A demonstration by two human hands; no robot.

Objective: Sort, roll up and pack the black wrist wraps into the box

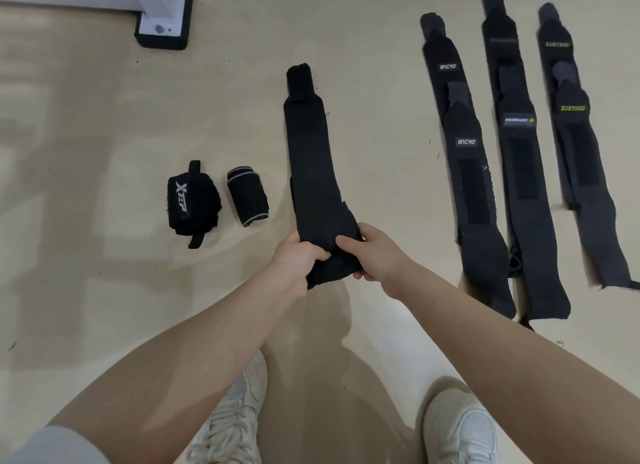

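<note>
Soft black wrap (313, 158) is light and floppy; your left hand (298, 257) and right hand (372, 255) both grip its 6 o'clock end, so roll tightly toward 12

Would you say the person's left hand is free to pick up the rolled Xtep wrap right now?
Probably not yet. The left hand grips the near end of the unrolled wrap together with the right hand. Nothing covers the rolled Xtep wrap, lying on the floor to the left.

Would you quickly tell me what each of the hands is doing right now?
Left hand: grips the near end of the black wrist wrap.
Right hand: grips the same end.
</note>
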